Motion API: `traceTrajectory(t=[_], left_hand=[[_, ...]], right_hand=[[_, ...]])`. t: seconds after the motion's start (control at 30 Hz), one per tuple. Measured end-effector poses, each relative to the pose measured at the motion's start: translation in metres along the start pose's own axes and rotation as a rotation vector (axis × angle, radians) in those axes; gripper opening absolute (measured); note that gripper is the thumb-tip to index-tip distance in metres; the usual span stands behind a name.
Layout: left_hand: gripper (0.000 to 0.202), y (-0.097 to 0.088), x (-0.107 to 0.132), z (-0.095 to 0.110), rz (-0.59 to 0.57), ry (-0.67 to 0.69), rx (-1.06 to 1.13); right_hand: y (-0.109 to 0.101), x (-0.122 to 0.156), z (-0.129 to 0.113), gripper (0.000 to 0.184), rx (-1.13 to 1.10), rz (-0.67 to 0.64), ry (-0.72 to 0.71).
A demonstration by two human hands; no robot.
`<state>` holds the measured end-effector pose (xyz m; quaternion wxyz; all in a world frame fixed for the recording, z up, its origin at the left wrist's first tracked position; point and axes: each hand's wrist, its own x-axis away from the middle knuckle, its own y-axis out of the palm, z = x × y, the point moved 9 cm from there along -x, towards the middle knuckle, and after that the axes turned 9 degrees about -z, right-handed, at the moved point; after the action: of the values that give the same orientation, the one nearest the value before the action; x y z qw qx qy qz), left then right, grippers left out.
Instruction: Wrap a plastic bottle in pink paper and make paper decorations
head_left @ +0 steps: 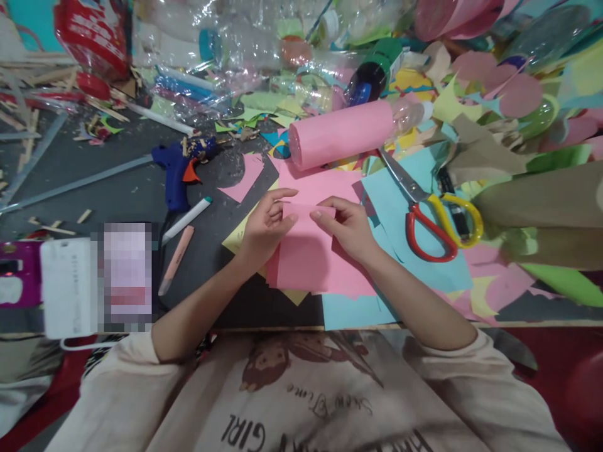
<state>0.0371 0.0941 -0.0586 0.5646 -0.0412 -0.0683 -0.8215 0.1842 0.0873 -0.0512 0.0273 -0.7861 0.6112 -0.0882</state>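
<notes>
A small piece of pink paper (308,217) is held up between my two hands, above pink sheets (301,267) on the table. At its right edge, my right hand (351,227) pinches it between thumb and bent fingers. My left hand (266,226) grips the left edge with the thumb in front and the index finger stretched out; its other fingers are curled. Just beyond my hands lies a plastic bottle wrapped in pink paper (343,134). Scissors with one red and one yellow handle (417,198) rest on light blue paper (391,188) to the right.
A blue glue gun (176,169), a white marker (188,218) and a pink marker (178,257) lie at left. Nearer stand a white box (67,285) and a blurred-out phone-like thing (127,270). Clear bottles (254,50) and paper scraps crowd the back and right.
</notes>
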Motion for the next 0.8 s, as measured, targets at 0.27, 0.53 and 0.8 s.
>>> traceTrajectory(t=[0.27, 0.53, 0.8], left_hand=[[0.019, -0.006, 0.001, 0.011, 0.06, 0.09, -0.084], [0.017, -0.006, 0.003, 0.011, 0.073, 0.092, -0.061], [0.028, -0.004, 0.004, 0.004, 0.064, 0.032, -0.001]], right_hand=[[-0.005, -0.001, 0.001, 0.034, -0.054, 0.076, -0.027], [-0.004, -0.003, 0.003, 0.034, -0.087, 0.059, -0.003], [-0.004, -0.004, 0.001, 0.03, -0.141, 0.056, -0.013]])
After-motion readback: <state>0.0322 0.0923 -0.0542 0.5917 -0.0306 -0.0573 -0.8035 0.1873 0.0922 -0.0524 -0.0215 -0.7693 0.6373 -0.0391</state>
